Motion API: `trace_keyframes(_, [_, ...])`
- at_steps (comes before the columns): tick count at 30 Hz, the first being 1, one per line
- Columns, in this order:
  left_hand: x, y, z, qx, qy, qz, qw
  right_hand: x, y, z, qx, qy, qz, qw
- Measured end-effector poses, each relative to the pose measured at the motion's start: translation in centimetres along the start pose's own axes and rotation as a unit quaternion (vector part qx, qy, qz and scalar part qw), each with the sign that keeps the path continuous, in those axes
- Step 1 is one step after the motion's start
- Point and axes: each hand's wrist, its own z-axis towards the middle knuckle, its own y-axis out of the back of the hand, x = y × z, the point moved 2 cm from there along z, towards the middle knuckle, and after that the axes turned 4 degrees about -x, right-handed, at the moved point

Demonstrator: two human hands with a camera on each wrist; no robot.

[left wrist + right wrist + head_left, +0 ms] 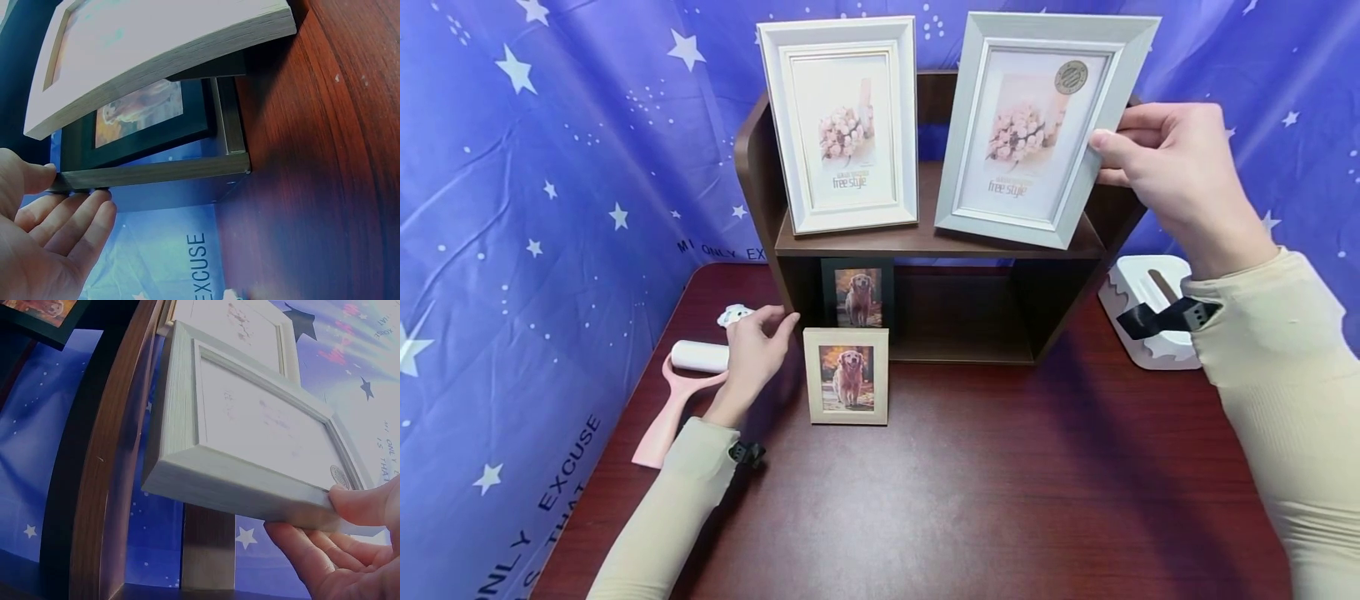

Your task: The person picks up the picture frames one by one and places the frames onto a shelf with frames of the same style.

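My right hand (pixel 1180 171) grips the right edge of a pale grey picture frame (pixel 952 150), thumb on the front and fingers behind. That frame leans to the right over the upper board of a brown wooden shelf (pixel 850 245). Beside it on the same board stands a white picture frame (pixel 906 125) with a similar flower print. My left hand (pixel 752 354) pinches the shelf's left side panel (pixel 156 173) between thumb and fingers. Close by, a light wood frame (pixel 808 379) with a dog photo stands on the table, and a black frame (pixel 829 292) leans inside the lower compartment.
A pink-handled roller (pixel 658 429) with a white roll (pixel 700 356) lies left of the shelf, near a small white figure (pixel 733 314). At the right stands a white tissue box (pixel 1138 279). A blue starry curtain (pixel 550 250) hangs behind the dark red table (pixel 1000 483).
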Motion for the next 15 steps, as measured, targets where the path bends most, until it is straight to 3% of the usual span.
trace_keyframes(3, [-0.2, 0.2, -0.2, 0.001, 0.002, 0.0, 1.0, 0.3, -0.4, -0.2, -0.011, -0.001, -0.022, 0.9997])
trace_keyframes(6, [-0.2, 0.2, -0.2, 0.0, 0.001, 0.001, 1.0, 0.3, -0.7, -0.1, -0.023, 0.008, -0.077, 0.9967])
trace_keyframes(15, [-0.1, 0.1, -0.3, -0.004, -0.001, 0.0, 1.0, 0.3, -1.3, 0.2, -0.046, 0.006, -0.207, 0.9773])
